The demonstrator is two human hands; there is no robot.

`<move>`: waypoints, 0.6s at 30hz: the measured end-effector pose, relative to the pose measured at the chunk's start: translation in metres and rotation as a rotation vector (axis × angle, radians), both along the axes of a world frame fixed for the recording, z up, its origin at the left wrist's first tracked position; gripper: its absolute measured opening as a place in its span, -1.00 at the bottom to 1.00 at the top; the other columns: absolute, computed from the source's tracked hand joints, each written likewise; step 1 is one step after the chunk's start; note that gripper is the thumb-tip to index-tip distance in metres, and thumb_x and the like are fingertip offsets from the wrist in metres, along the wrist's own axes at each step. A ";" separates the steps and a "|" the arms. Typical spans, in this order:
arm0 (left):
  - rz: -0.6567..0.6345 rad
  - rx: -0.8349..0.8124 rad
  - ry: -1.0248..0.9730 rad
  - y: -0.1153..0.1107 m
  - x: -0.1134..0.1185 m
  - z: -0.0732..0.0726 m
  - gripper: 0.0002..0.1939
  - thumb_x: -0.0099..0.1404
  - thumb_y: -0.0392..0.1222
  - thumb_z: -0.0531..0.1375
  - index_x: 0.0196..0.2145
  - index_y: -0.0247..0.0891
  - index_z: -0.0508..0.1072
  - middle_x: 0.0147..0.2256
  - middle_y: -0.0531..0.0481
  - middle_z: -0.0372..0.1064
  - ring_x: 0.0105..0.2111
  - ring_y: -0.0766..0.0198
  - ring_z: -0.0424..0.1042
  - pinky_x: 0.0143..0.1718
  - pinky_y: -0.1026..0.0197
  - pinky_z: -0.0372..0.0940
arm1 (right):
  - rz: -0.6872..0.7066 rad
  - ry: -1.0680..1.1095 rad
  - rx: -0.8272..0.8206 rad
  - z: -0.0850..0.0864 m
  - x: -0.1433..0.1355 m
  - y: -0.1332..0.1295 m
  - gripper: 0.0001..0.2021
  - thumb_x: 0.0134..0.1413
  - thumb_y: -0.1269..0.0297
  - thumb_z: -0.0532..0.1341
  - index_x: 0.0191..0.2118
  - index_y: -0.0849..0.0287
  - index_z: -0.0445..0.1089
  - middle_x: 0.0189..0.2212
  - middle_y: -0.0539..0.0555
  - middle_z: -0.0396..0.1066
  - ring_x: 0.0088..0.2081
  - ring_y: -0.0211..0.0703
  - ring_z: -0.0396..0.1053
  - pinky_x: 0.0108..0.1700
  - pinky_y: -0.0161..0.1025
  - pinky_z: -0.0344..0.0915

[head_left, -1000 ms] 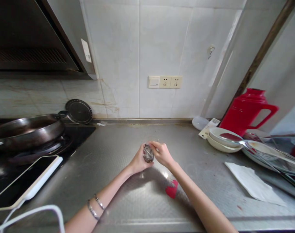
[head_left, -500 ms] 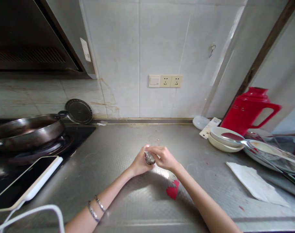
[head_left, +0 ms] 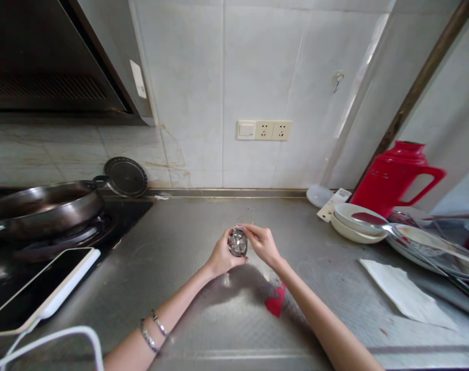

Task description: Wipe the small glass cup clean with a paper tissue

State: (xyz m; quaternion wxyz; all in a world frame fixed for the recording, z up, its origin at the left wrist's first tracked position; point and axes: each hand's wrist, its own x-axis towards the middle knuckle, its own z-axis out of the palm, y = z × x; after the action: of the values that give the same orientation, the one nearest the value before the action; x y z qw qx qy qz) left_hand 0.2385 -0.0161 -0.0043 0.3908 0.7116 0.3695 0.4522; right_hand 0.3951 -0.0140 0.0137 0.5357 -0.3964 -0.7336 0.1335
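Observation:
Above the middle of the steel counter (head_left: 188,319), a small round shiny object (head_left: 238,242), silvery and dark like glass or metal, is between my hands; its exact kind I cannot make out. My left hand (head_left: 221,256) is wrapped around its left side, thumb below. At the object's upper right edge, the fingers of my right hand (head_left: 263,242) are pinched together. A torn red patch (head_left: 276,301) lies on the counter below my right forearm.
To the left, a steel pan (head_left: 45,208) sits on the black stove, with a phone (head_left: 41,286) and white cable in front. On the right are a red thermos (head_left: 394,178), stacked bowls (head_left: 358,234), dishes with utensils, and a white napkin (head_left: 406,293).
The round object has turned and risen slightly, so more of its shiny face shows. My right hand has shifted from across its top to its upper right edge.

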 end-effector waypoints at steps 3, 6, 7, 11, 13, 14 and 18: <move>0.021 -0.015 -0.005 -0.001 0.001 0.002 -0.22 -0.16 -0.25 0.40 0.04 -0.28 0.24 -0.16 -0.06 0.40 -0.21 0.17 0.40 -0.15 0.15 0.28 | 0.016 0.043 0.015 0.001 -0.001 -0.005 -0.74 0.20 0.29 0.08 -0.15 0.11 0.51 -0.22 0.07 0.55 -0.23 -0.08 0.53 -0.20 -0.22 0.46; 0.016 -0.035 -0.034 0.000 0.000 0.001 -0.23 -0.13 -0.23 0.39 0.05 -0.28 0.22 -0.18 -0.06 0.43 -0.22 0.18 0.42 -0.17 0.18 0.30 | 0.018 0.013 0.069 0.002 -0.003 -0.010 -0.73 0.21 0.32 0.06 -0.09 0.09 0.48 -0.17 0.06 0.53 -0.19 -0.08 0.52 -0.17 -0.21 0.46; 0.017 -0.031 -0.041 0.001 0.000 0.000 -0.24 -0.13 -0.23 0.39 0.04 -0.27 0.22 -0.18 -0.06 0.43 -0.21 0.18 0.42 -0.16 0.17 0.30 | 0.022 -0.007 0.099 0.002 -0.004 -0.011 -0.72 0.21 0.34 0.06 -0.07 0.08 0.47 -0.15 0.07 0.52 -0.16 -0.08 0.51 -0.14 -0.20 0.46; 0.022 0.027 -0.054 0.007 0.000 -0.006 -0.26 -0.14 -0.28 0.38 0.02 -0.25 0.24 -0.10 -0.08 0.41 -0.13 0.15 0.41 -0.07 0.14 0.29 | 0.058 -0.128 0.240 0.001 -0.004 -0.015 -0.68 0.22 0.42 0.02 0.01 0.12 0.40 -0.08 0.15 0.48 -0.04 -0.10 0.45 -0.04 -0.17 0.43; 0.019 0.041 -0.055 0.008 0.001 -0.009 -0.27 -0.14 -0.29 0.37 0.02 -0.25 0.25 -0.07 -0.09 0.40 -0.10 0.16 0.40 -0.04 0.14 0.28 | 0.073 -0.188 0.302 0.000 -0.003 -0.016 -0.65 0.21 0.46 0.01 0.05 0.15 0.36 -0.05 0.19 0.46 0.00 -0.09 0.41 -0.01 -0.15 0.42; 0.021 0.044 -0.059 0.008 0.002 -0.010 -0.28 -0.13 -0.29 0.37 0.02 -0.25 0.25 -0.06 -0.09 0.40 -0.09 0.16 0.40 -0.04 0.15 0.28 | 0.079 -0.212 0.329 0.000 -0.003 -0.016 -0.63 0.21 0.48 0.01 0.07 0.15 0.34 -0.04 0.20 0.45 0.02 -0.08 0.40 -0.01 -0.14 0.41; 0.039 0.046 -0.074 0.007 0.005 -0.009 -0.33 -0.12 -0.27 0.35 -0.02 -0.27 0.26 -0.08 -0.10 0.40 -0.11 0.16 0.40 -0.07 0.15 0.29 | 0.100 -0.296 0.419 -0.001 -0.001 -0.017 -0.57 0.19 0.51 0.00 0.14 0.13 0.26 -0.07 0.19 0.47 0.05 -0.06 0.37 0.01 -0.10 0.41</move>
State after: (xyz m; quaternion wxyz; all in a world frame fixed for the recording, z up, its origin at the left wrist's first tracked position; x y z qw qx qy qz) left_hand 0.2433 -0.0086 -0.0136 0.3789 0.6958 0.3582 0.4940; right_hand 0.3938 -0.0315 0.0126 0.4855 -0.2553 -0.8344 -0.0544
